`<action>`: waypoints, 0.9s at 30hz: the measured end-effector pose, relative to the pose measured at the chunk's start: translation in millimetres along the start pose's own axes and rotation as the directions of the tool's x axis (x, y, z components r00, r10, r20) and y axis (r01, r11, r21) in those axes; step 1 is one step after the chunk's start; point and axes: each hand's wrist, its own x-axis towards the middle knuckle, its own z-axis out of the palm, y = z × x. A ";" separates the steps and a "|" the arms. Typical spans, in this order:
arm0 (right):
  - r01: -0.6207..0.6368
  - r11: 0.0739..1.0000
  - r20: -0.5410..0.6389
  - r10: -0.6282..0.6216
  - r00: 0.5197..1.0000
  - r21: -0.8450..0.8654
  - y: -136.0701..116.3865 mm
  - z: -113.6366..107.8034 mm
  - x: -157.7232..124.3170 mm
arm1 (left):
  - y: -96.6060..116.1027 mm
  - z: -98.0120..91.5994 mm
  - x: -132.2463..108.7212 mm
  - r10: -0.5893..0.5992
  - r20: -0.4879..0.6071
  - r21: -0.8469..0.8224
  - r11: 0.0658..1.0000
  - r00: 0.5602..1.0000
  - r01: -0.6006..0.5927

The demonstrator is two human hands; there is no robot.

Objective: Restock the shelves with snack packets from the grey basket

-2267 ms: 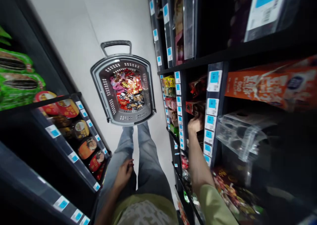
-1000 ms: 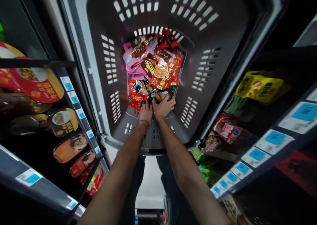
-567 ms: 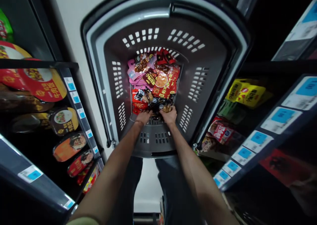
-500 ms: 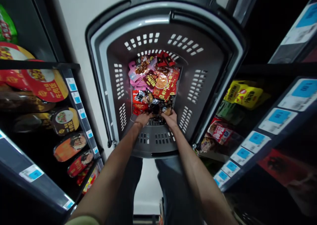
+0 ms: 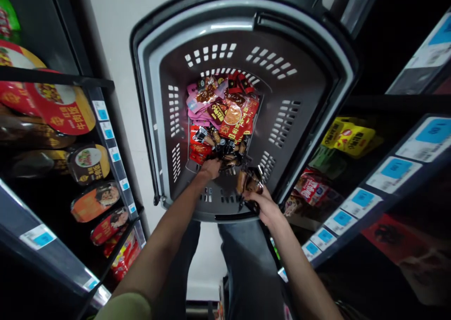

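Observation:
In the head view, my right hand is closed around dark, shiny snack packets with brown contents, above the near right part of the shopping basket. My left hand stays low inside, fingers curled against the near edge of a pile of similar dark packets; what they grip is hidden. Beside that hand lie red packets. Farther back on the basket floor are pink snack packets and a red and yellow packet.
Shelves with price tags flank the basket. Boxed meals fill the left shelf; yellow packets and red packets lie on the right. My legs stand just behind the basket.
My right hand has risen out of the pile toward me and to the right, bringing dark packets with it. The left hand remains low near the pile.

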 end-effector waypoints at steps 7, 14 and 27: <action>-0.071 0.994 -0.031 0.074 0.997 0.084 32.4 -11.3 -55.2 | -22.0 -40.6 -12.5 0.228 -0.254 0.204 0.963 0.940 -0.178; -0.029 0.988 -0.049 0.037 0.998 0.152 41.6 -12.3 -51.3 | -48.1 -74.5 41.1 0.412 -0.146 0.404 0.855 0.899 -0.326; 0.032 0.981 -0.088 -0.015 0.996 0.193 56.3 -21.1 -56.8 | -26.3 -79.4 2.4 0.340 -0.136 0.399 0.879 0.930 -0.263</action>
